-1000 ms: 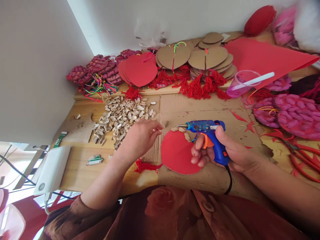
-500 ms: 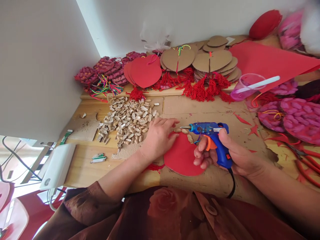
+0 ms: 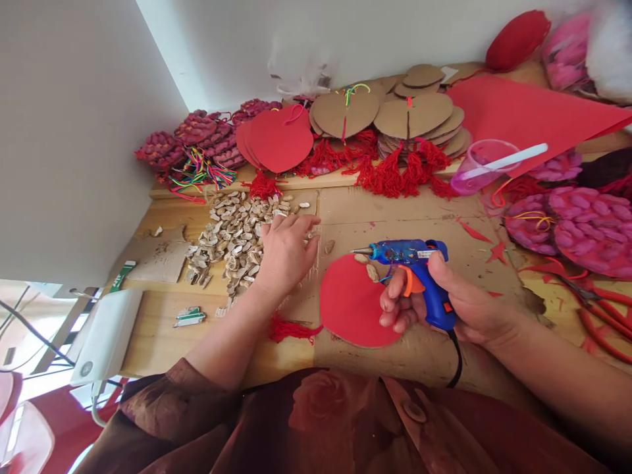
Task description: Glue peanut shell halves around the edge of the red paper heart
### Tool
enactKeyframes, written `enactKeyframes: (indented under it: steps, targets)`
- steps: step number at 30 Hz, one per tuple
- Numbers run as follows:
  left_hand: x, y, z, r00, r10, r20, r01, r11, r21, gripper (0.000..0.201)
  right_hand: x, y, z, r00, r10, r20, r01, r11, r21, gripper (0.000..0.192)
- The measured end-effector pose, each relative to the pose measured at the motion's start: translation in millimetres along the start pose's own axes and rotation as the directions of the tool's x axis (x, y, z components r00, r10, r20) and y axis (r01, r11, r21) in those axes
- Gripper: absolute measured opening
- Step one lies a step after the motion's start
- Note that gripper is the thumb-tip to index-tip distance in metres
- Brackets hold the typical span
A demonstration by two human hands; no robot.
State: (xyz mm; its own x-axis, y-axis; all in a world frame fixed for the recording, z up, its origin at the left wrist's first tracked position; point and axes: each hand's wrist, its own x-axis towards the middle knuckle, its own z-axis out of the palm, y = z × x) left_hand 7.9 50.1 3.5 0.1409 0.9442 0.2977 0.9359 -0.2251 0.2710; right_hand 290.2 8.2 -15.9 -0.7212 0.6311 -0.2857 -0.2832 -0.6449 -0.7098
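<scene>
My right hand [image 3: 451,299] holds a blue hot glue gun [image 3: 409,253] with an orange trigger, its nozzle pointing left. Beneath it lies a red heart-shaped piece [image 3: 353,306] with a red tassel [image 3: 295,329] at its left. A couple of peanut shells [image 3: 368,268] sit along the heart's upper edge, just below the nozzle. My left hand [image 3: 291,249] is over the right side of a pile of peanut shells [image 3: 237,230], fingers stretched out and apart, with nothing visible in them. One loose peanut shell [image 3: 328,247] lies on the cardboard [image 3: 385,217] to its right.
Along the back stand red hearts [image 3: 281,138], stacked cardboard hearts [image 3: 415,118] with red tassels, and pink braided pieces [image 3: 197,128]. A plastic cup [image 3: 486,168] with a white stick is at right, near orange-handled pliers [image 3: 600,309]. A white power box [image 3: 106,336] sits left.
My left hand has moved left, away from the heart's top edge to the peanut shell pile. The glue gun has stayed nearly still in my right hand. The view has shifted slightly.
</scene>
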Motion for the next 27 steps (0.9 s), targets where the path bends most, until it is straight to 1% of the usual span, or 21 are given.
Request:
enactKeyframes:
  steps: [3,4,6,9,12,16,20,24,27]
  targets:
    - [-0.3,-1.3,2.6,0.999,0.047,-0.024,-0.048,0.998,-0.033,0.014,0.5,-0.4,-0.9,1.0,-0.004,0.006,0.004,1.0,0.003,0.064]
    - [-0.9,0.0,3.8,0.998,0.065,-0.007,-0.065,0.996,-0.068,0.012,0.7,-0.4,-1.2,1.0,-0.006,0.008,0.006,1.0,0.002,0.064]
    - [-2.3,4.0,6.6,0.995,0.084,0.061,-0.076,0.988,-0.134,0.011,1.1,-0.2,-1.3,1.0,-0.008,0.011,0.008,1.0,-0.001,0.064]
    - [-3.9,9.8,10.4,0.989,0.081,0.124,-0.061,0.986,-0.158,0.016,1.4,0.7,-0.5,0.999,-0.014,0.03,0.014,1.0,0.015,0.062]
    - [-4.6,13.1,11.5,0.99,0.077,0.115,-0.059,0.987,-0.15,0.023,1.2,1.3,0.3,0.999,-0.025,0.048,0.023,0.999,0.044,0.058]
    - [-6.6,17.9,7.5,0.994,0.058,0.092,-0.036,0.972,-0.232,0.031,0.7,1.2,-0.1,0.999,-0.022,0.049,0.02,0.999,0.043,0.061]
    - [-10.7,26.8,4.4,0.991,0.077,0.11,-0.041,0.953,-0.3,0.03,0.8,1.0,-0.2,0.997,-0.024,0.067,0.021,0.999,0.04,0.061]
    - [-12.8,33.0,6.5,0.981,0.106,0.162,-0.055,0.955,-0.291,0.029,0.5,1.0,0.0,0.998,-0.01,0.067,0.007,0.999,0.046,0.06]
    - [-12.7,33.6,8.7,0.98,0.111,0.167,-0.062,0.96,-0.274,0.029,0.5,1.4,-0.3,0.998,-0.014,0.062,0.01,0.999,0.053,0.061]
